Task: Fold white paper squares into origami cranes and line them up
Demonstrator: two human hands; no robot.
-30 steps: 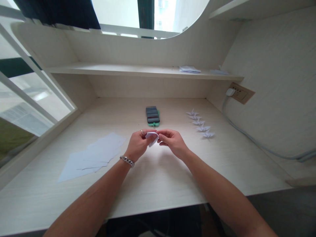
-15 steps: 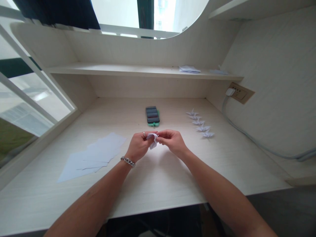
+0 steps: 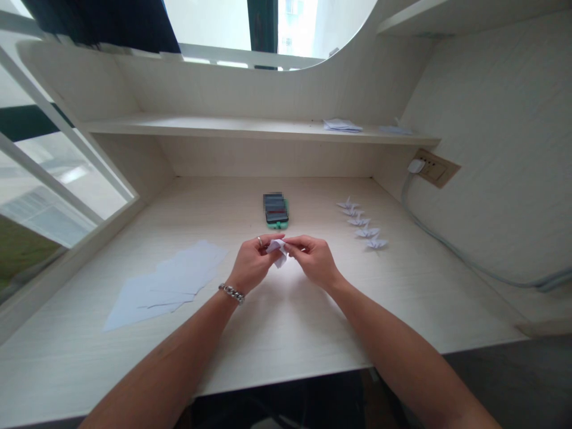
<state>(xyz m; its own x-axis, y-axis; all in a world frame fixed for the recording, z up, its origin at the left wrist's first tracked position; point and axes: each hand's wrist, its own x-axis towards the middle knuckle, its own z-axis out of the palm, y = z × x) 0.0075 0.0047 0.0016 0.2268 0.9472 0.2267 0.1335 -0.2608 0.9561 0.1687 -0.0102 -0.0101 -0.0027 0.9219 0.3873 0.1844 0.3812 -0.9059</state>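
A small folded piece of white paper [image 3: 279, 256] is held just above the desk, between my two hands. My left hand [image 3: 251, 260], with a ring and a chain bracelet, pinches its left side. On the other side, the thumb and forefinger of my right hand [image 3: 314, 257] are closed on its right edge. Parts of the paper are hidden by the fingers. Several folded paper cranes [image 3: 358, 221] stand in a slanting row to the right of my hands. White paper sheets [image 3: 179, 274] lie overlapping to the left.
A phone in a green case [image 3: 276, 211] lies beyond my hands, its screen blurred. On the shelf [image 3: 214, 126] at the back sit folded papers [image 3: 342, 125]. A plug with a grey cable [image 3: 447, 244] hangs from the wall socket [image 3: 435, 168] on the right.
The folded paper has turned slightly between my fingers, and its lower flap points more to the right. Both hands stay nearly in place. The cranes and sheets have not moved.
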